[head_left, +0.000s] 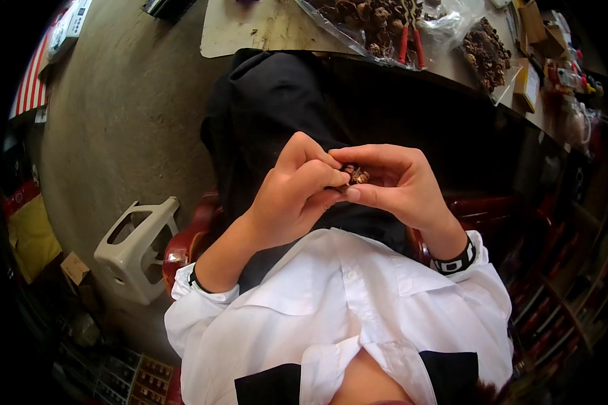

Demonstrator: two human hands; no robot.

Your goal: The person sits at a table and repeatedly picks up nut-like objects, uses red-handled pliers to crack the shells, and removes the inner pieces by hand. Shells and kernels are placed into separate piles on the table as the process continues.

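Note:
Over my lap, my two hands meet around a small brown knobbly piece (359, 177), rough and nut-like; its exact kind is hard to make out. My left hand (292, 185) is closed, its thumb and fingertips pinching the left side of the piece. On the other side, the thumb and fingers of my right hand (407, 181) curve round it and grip it. Fingers cover much of the piece. Beyond my knees, similar brown pieces fill a clear plastic bag (368, 30) on the table. Red-handled pliers (412, 46) lie on that bag.
The table (263, 30) has its near edge just past my knees. Another heap of brown pieces (486, 57) lies on its right, near a yellow-edged box (527, 84). A pale plastic stool (136, 251) stands left of my red chair's armrest (184, 246).

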